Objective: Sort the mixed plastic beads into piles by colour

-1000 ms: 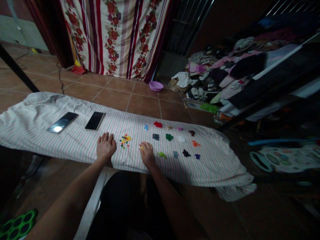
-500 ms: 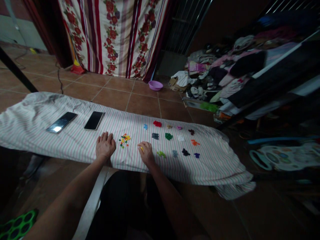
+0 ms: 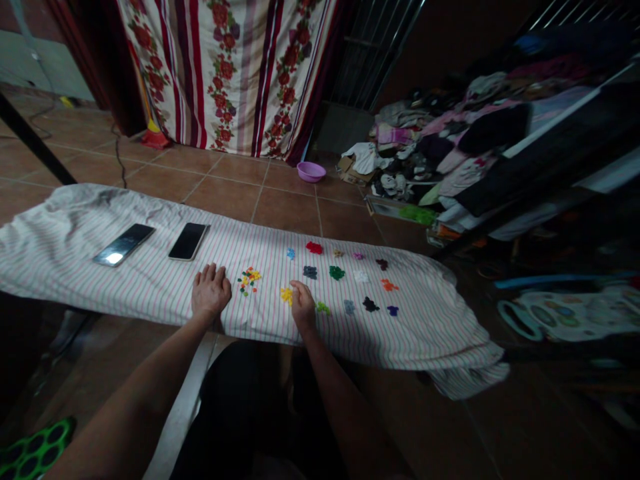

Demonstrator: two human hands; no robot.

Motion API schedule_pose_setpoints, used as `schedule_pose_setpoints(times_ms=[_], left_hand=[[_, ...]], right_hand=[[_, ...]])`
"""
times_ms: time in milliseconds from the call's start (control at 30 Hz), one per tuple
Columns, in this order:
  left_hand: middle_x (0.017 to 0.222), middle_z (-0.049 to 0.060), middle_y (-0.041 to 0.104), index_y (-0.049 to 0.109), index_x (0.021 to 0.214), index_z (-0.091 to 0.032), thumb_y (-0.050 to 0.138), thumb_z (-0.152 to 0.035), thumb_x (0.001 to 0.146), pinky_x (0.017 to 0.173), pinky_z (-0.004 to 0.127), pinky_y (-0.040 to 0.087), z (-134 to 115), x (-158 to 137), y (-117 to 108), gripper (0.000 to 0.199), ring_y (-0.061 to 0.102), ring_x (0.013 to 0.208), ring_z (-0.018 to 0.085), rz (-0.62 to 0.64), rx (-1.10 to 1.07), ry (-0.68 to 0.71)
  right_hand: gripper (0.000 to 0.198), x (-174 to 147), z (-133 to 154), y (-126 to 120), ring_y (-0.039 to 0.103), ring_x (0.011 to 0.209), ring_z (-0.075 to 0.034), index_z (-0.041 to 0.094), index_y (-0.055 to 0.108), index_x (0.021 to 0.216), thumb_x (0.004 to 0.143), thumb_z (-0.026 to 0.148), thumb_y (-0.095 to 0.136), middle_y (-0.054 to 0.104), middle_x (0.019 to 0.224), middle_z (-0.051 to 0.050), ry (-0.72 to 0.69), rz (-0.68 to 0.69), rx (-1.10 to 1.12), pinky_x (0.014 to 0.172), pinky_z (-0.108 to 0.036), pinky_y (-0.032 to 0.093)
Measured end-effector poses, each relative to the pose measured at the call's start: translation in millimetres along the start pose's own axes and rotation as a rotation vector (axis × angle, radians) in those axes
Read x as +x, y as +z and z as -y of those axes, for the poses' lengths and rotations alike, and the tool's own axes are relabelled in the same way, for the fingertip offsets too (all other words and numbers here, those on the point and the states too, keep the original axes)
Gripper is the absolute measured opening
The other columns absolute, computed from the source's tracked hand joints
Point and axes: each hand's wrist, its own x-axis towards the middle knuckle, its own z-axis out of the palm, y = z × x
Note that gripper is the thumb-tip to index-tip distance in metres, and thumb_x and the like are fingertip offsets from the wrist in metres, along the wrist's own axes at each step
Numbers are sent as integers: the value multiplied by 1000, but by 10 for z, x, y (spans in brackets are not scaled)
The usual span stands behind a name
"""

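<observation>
My left hand [image 3: 211,291] lies flat on the striped cloth [image 3: 240,240], fingers stretched out and holding nothing. Just right of it is a mixed pile of small yellow, orange, red and green pieces [image 3: 249,281]. My right hand [image 3: 303,306] is closed, its fingers curled between a yellow pile [image 3: 287,295] and a lime-green pile [image 3: 323,307]; whatever may be in the fingers is hidden. Farther right are several single-colour piles, among them red [image 3: 314,247], dark grey [image 3: 310,272], dark green [image 3: 337,273], white [image 3: 361,275], black [image 3: 371,304] and orange [image 3: 389,285].
Two phones [image 3: 188,241] lie on the cloth at the left. On the tiled floor beyond stands a purple basin [image 3: 311,171], near a large heap of clothes [image 3: 440,133]. A flowered curtain [image 3: 225,73] hangs at the back.
My right hand has moved a little to the right, uncovering the yellow pile. The yellow piece seen at its fingertips no longer shows there. My left hand has stayed in place.
</observation>
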Motion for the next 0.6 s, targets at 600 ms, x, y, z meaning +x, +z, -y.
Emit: schedule_pose_setpoints(times_ms=[600], left_hand=[[137,14,53,58,125,-16,37,-29,89,111,47,27,7,3,5,44,40,134,29,-7,-5,-5]], right_hand=[[35,25,-46,-45,59,115,-21,19,62,117,89,33,46,65,123,-9,218,89,277,101,-39,46]])
